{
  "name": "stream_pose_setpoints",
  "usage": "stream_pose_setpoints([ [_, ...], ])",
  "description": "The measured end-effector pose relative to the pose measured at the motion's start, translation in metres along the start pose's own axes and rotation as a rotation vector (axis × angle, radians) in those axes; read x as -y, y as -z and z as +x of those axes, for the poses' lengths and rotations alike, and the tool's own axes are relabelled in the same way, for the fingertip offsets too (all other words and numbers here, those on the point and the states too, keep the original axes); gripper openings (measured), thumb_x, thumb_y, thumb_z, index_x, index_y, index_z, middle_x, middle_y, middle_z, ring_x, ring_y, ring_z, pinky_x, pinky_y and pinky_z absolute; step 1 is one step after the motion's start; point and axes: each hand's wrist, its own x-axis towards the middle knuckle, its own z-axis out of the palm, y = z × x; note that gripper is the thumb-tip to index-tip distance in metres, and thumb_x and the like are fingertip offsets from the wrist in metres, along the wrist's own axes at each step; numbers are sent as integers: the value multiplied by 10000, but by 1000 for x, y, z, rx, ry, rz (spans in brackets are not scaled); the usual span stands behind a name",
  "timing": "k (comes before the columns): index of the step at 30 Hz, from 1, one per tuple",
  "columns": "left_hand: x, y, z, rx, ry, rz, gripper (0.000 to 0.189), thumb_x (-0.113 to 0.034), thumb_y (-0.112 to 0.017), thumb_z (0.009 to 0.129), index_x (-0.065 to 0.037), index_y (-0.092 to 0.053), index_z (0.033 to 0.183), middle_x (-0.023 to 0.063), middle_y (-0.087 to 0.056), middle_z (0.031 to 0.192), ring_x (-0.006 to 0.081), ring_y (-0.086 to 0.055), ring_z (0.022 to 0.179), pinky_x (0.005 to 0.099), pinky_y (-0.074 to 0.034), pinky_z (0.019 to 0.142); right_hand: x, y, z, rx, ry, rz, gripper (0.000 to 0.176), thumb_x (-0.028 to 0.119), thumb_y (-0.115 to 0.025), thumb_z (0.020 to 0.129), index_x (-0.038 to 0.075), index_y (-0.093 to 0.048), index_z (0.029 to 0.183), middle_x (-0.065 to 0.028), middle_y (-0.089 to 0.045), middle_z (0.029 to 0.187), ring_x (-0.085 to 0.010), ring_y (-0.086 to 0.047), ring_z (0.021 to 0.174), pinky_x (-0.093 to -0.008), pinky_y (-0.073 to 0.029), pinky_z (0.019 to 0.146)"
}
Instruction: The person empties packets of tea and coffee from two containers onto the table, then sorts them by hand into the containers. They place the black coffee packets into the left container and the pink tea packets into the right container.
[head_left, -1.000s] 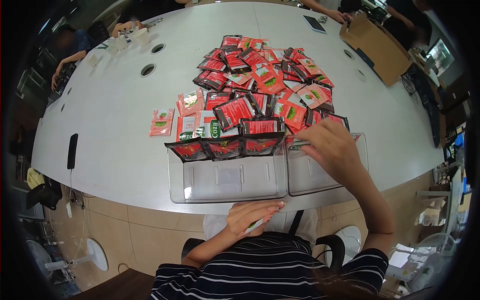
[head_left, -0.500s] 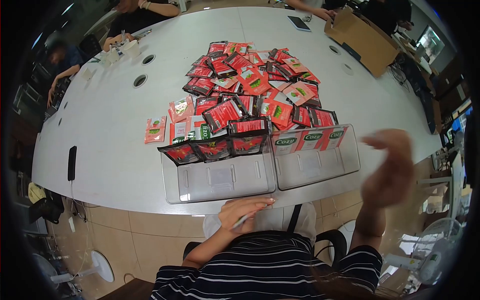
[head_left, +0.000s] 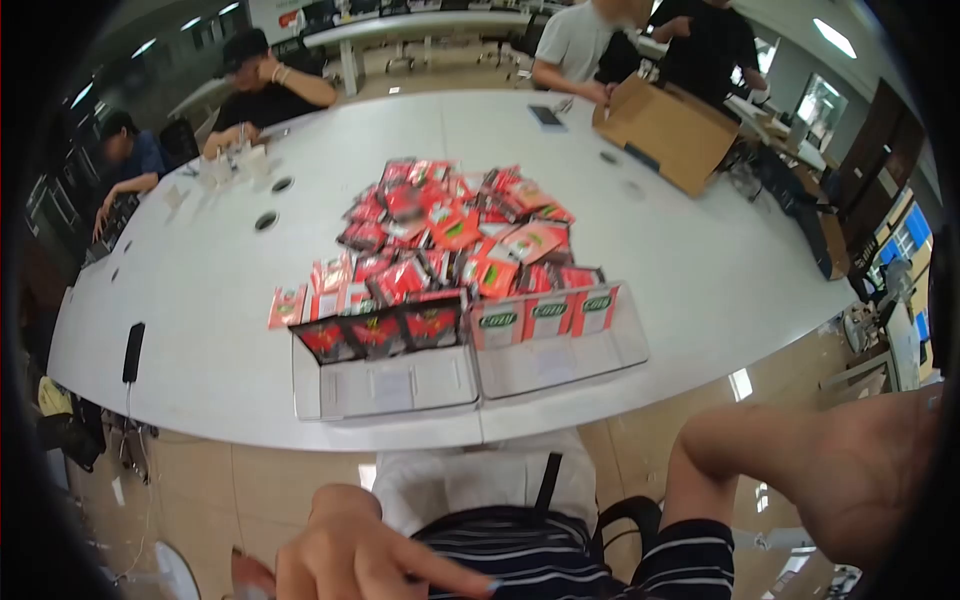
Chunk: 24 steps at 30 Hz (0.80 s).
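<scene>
My left hand (head_left: 345, 555) is low in front of my striped shirt, large and close to the camera. Its index finger is stretched out; the other fingertips pass below the frame edge. Raised at the far right is my right hand (head_left: 860, 480), its fingers hidden past the dark rim of the view. Both hands are away from the table. The left clear plastic bin (head_left: 400, 395) has black-and-red sachets (head_left: 380, 335) standing in a row along its back. In the right clear bin (head_left: 560, 365), pink-and-white "Cozy" sachets (head_left: 548, 318) stand likewise.
Behind the bins, a heap of red and pink sachets (head_left: 455, 225) covers the table's (head_left: 700, 270) middle. A cardboard box (head_left: 665, 135), a phone (head_left: 546, 117) and paper cups (head_left: 255, 162) lie farther back. A black bar-shaped device (head_left: 133, 352) is at left. Several people are around the table.
My view has tipped up, showing more of the room. The left hand has left the bins' front edge and come nearer my body. My right hand has risen toward the camera at right.
</scene>
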Motion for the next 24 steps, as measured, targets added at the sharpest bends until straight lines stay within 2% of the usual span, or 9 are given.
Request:
stream_pose_setpoints([
  [2,7,2,6,170,-101,-48,304,-226,-601,936,-198,-597,1239,-36,-531,1395,266,-387,1376,708,-250,1060,0,6,0,-23,6,9,165,143,-602,882,45,-531,993,-143,-617,925,-227,-578,761,-308,-469,643],
  [7,6,-7,19,295,-2,-129,265,-263,-477,995,-163,-646,1173,-29,-582,1338,262,-404,1363,732,-232,1047,2,21,0,-55,12,47,168,139,-627,869,54,-545,989,-125,-624,937,-216,-585,761,-305,-478,648],
  [10,11,-24,10,28,-110,38,273,-281,-481,992,-144,-658,1149,-31,-645,1243,274,-491,1279,713,-314,1005,2,22,2,-48,-7,66,171,136,-642,862,59,-553,986,-114,-627,944,-210,-590,762,-303,-483,650],
  [11,10,-47,11,-232,-71,92,295,-290,-444,1009,-134,-661,1134,-53,-686,1144,247,-544,1199,676,-376,960,2,23,3,-49,-9,71,172,135,-647,859,61,-556,985,-111,-629,946,-208,-591,762,-303,-485,651],
  [12,17,-70,18,-453,-104,215,385,-289,-344,1045,-90,-656,1151,12,-695,1097,222,-562,1153,544,-415,980,2,24,4,-56,-9,75,173,134,-652,857,63,-559,984,-107,-630,949,-205,-593,762,-302,-486,652],
  [14,19,-31,7,-240,-105,212,247,-297,-587,939,-95,-611,798,49,-684,1041,298,-695,804,638,-526,727,2,25,7,-57,-16,85,176,133,-662,851,66,-564,982,-100,-632,954,-201,-596,762,-301,-490,654],
  [17,39,-4,-7,-142,-12,136,256,-201,-513,993,0,-537,836,329,-641,1003,447,-684,813,537,-584,637,2,19,4,-66,-57,82,180,130,-677,844,71,-573,979,-90,-636,961,-195,-600,762,-300,-495,657],
  [21,65,0,-34,-481,162,233,363,-318,-479,1005,41,-495,950,351,-631,999,445,-686,822,535,-588,648,21,10,-21,-26,-186,75,187,126,-697,834,79,-584,975,-76,-641,971,-186,-606,763,-297,-502,661],
  [24,83,11,-40,-493,150,501,402,-357,-470,998,44,-484,999,350,-623,1024,435,-686,834,545,-584,687,48,7,-45,246,-434,199,193,123,-711,826,84,-592,972,-65,-645,978,-180,-610,763,-296,-507,663],
])
